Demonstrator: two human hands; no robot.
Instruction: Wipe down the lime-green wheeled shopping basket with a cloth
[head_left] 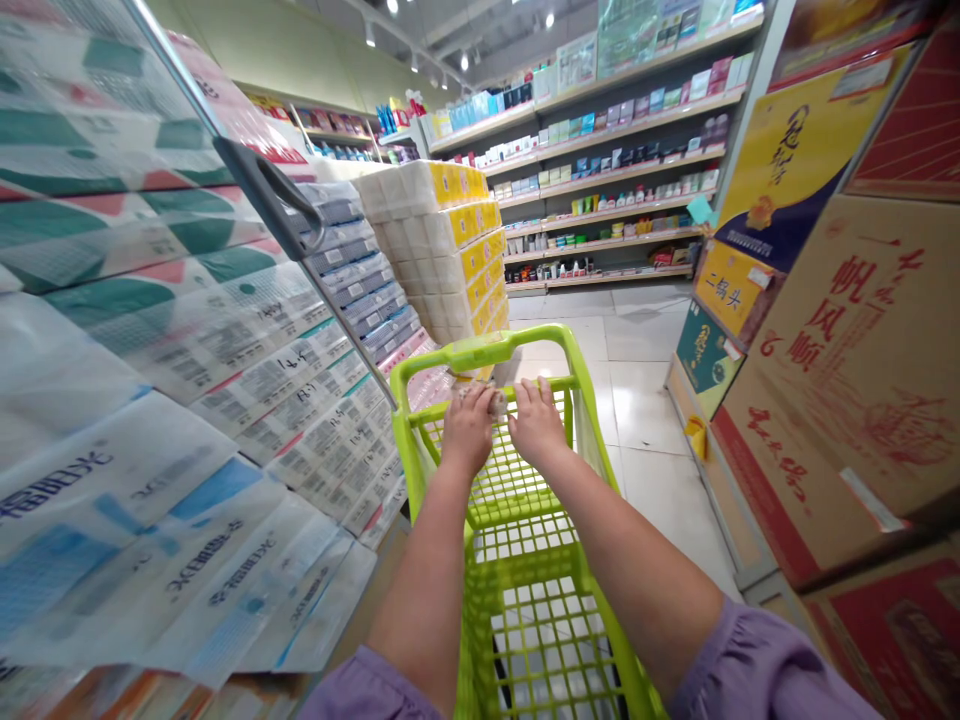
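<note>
L hand (469, 430) holds small pale item (498, 403) (can't ID) atop green basket (574, 352); R hand (538, 430) drapes there too, grip can't tell. Packs (300, 400) L of basket, cartons (862, 390) R. Even pressure prob. steadies it best.

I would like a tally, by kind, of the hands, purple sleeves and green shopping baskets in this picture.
Hands: 2 (left hand, right hand)
Purple sleeves: 2 (left sleeve, right sleeve)
Green shopping basket: 1
Total: 5
</note>
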